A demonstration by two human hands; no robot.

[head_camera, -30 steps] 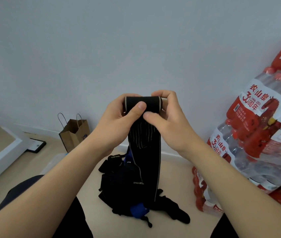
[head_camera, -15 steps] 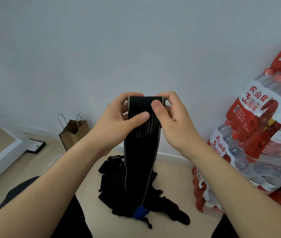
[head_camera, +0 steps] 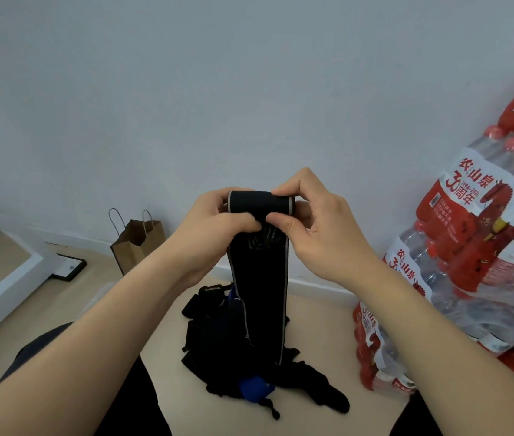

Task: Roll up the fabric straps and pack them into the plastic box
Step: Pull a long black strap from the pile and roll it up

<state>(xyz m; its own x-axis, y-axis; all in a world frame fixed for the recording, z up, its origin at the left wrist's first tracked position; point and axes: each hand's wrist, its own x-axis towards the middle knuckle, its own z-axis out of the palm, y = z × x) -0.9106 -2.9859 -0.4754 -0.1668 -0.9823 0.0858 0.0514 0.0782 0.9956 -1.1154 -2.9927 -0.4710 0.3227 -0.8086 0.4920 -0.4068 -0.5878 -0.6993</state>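
Observation:
I hold a black fabric strap with pale edge lines up in front of me. Its top end is wound into a small roll. My left hand grips the roll's left end, thumb pressed on the front. My right hand grips the right end, forefinger over the top and thumb in front. The unrolled part hangs straight down to a heap of black straps on the floor, with a blue piece near its front. I cannot make out the plastic box with certainty.
Shrink-wrapped packs of water bottles with red labels are stacked at the right against the wall. A brown paper bag stands by the wall at the left. A white raised platform and a flat black item lie further left.
The roll at the strap's top has grown thicker as my fingers turned it. The hanging part has been drawn upward and my thumbs have shifted on the front.

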